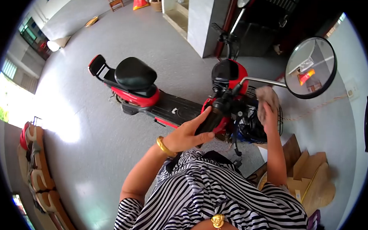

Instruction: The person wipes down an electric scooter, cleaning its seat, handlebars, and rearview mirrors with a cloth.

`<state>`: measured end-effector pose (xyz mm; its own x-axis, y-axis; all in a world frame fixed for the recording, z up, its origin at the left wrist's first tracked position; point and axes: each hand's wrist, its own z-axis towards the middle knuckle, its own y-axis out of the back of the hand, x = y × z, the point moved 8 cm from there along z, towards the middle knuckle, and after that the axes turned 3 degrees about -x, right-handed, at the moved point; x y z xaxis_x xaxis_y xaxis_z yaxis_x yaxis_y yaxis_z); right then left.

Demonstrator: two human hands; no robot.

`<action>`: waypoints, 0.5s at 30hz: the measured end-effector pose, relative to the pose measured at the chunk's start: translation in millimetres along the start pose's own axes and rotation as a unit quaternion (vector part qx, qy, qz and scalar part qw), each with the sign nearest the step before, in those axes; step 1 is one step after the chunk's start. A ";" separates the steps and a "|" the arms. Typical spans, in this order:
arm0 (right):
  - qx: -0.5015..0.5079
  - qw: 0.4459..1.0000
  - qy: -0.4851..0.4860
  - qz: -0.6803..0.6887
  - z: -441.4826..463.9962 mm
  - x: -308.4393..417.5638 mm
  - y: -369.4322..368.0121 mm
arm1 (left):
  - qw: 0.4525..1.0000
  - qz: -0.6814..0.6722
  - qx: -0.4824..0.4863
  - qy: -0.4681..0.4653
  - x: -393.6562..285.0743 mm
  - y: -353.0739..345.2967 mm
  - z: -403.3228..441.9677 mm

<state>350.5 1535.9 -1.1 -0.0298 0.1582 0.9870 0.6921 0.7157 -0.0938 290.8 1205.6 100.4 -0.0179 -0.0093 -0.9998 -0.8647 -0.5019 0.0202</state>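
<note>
A red and black electric scooter (130, 96) stands in front of me, turned sideways. My left hand (185, 133), with a gold bangle at the wrist, is closed round the black handlebar grip (210, 123). A grey-brown cloth (267, 97) is held in my right hand (269, 117). That hand is above the scooter's black wire front basket (279, 120), just below the metal stem of the round mirror (311, 67). Dark items lie inside the basket; I cannot make out their kind.
Cardboard boxes (307, 170) stand by the wall at right. A long wooden seat (40, 171) lines the left side. At the back are a small wooden chair (114, 0), a red and yellow bag (140, 0) and a grey pillar (201, 24). A cord (314, 109) runs to a wall socket.
</note>
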 end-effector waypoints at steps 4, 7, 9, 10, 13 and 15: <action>0.047 0.954 0.249 -0.162 17.0 39.1 -82.8 | 0.954 0.270 -0.079 -0.102 -24.7 -7.3 -1.0; 0.028 0.827 0.462 -0.319 39.9 52.5 -117.1 | 0.947 0.305 -0.091 -0.050 -26.1 -7.5 0.7; 0.002 0.777 0.495 -0.388 56.0 68.0 -131.5 | 0.942 0.311 -0.099 -0.080 -25.4 -8.0 -0.5; 0.042 0.874 0.316 -0.366 78.1 69.4 -130.4 | 0.941 0.314 -0.098 -0.077 -22.5 -7.7 -1.5; 0.118 0.880 0.212 -0.409 153.9 23.8 -118.3 | 0.929 0.326 -0.108 -0.140 -30.0 -8.1 -3.5; 0.141 0.985 0.010 -0.099 167.0 -2.3 -119.4 | 0.961 0.254 -0.099 -0.048 -20.4 -4.7 -1.5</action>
<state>147.5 1563.7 -14.1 -0.1278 -0.0138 0.9917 0.4464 0.8921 0.0700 295.9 1206.9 120.7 -0.4669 -0.2219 -0.8560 -0.6193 -0.6090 0.4956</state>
